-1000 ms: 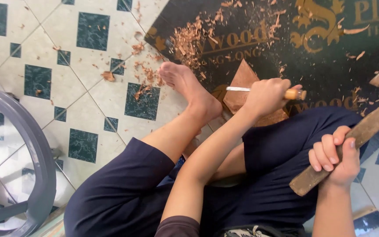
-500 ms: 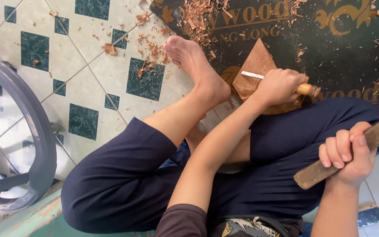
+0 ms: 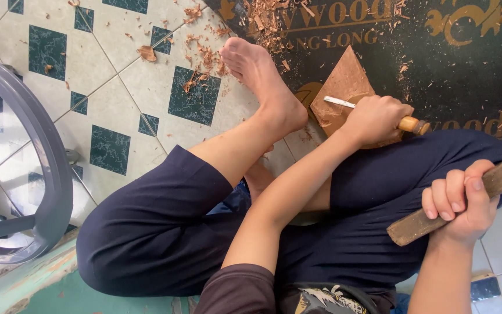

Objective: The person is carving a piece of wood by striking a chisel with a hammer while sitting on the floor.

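Right now we are mid-cut on the wood block [image 3: 344, 87], a small triangular piece lying on the dark mat [image 3: 460, 70], wedged just beside our bare foot [image 3: 262, 81] and against the leg. Our left hand [image 3: 376, 119] is wrapped tight around the chisel [image 3: 373, 113]: its fingers closed on the shaft, the pale blade resting flat on the block's face and the wooden handle end sticking out toward the right. Our right hand [image 3: 460, 206] has its fingers curled firmly round the mallet [image 3: 466, 195], a rough flat stick of wood, held well apart from the chisel handle and off to the side of it.

As we judge it, we are between blows, with the blade set and the mallet drawn back. The next strike calls for the stick to meet the handle end squarely while the left hand keeps the blade's angle low, and for the foot to hold the block fast.

Shavings [image 3: 204, 58] lie scattered over the tiled floor [image 3: 123, 104] and the mat. A grey curved rim [image 3: 47, 174] stands at the left.
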